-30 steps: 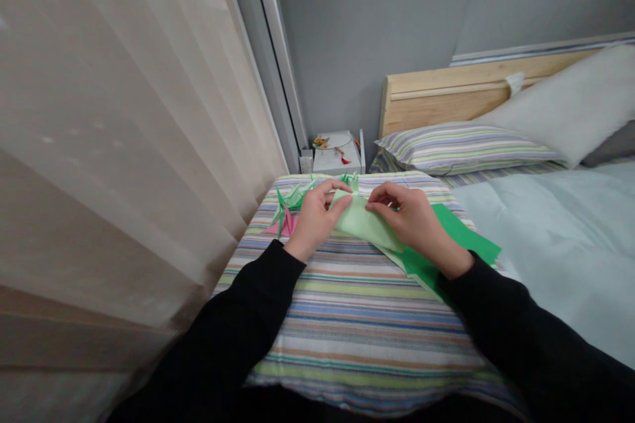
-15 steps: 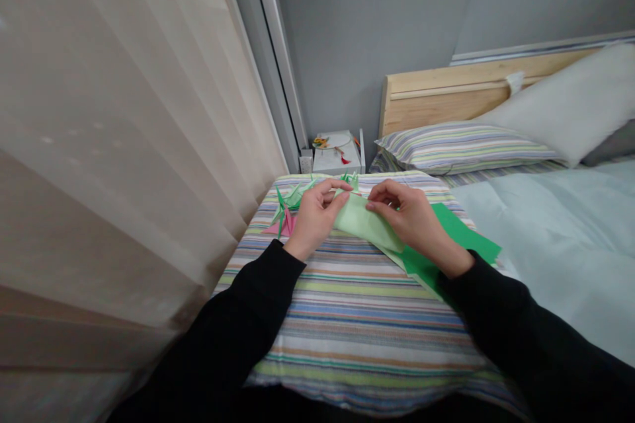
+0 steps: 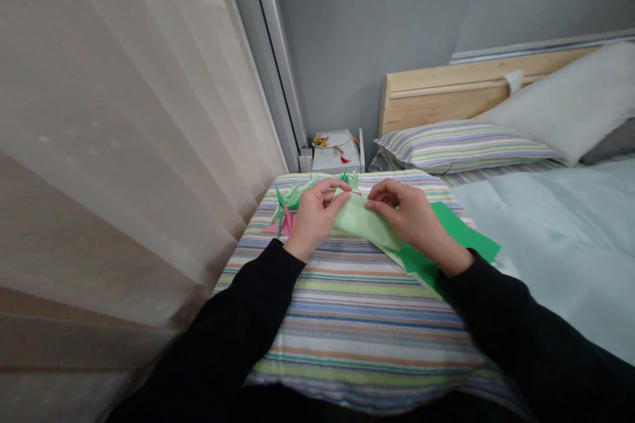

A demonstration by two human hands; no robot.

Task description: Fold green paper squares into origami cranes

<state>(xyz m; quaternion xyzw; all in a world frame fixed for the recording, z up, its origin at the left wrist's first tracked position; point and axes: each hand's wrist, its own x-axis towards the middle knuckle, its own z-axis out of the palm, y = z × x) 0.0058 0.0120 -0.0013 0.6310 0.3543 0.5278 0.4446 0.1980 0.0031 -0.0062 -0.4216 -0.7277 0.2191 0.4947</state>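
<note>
A folded sheet of light green paper (image 3: 364, 219) is held between my two hands above the striped cloth (image 3: 367, 317). My left hand (image 3: 321, 211) pinches its upper left corner between thumb and fingers. On the opposite side, my right hand (image 3: 404, 211) pinches the top edge, thumb towards me. Under my right hand and forearm lie darker green sheets (image 3: 461, 234), partly covered by them. Left of my left hand sit folded paper cranes in green (image 3: 295, 194) and pink (image 3: 284, 223). Another green folded piece (image 3: 350, 179) shows just beyond my fingertips.
Behind the striped surface stands a small white cabinet (image 3: 337, 157) with a round hoop and a red tassel on it. To the right is a bed with a pale blue cover (image 3: 560, 231), a striped pillow (image 3: 466, 145) and a wooden headboard (image 3: 431, 96). A curtain (image 3: 149, 112) hangs at left.
Almost nothing differs. Both hands keep their pinch on the light green paper, and the view has shifted very slightly.
</note>
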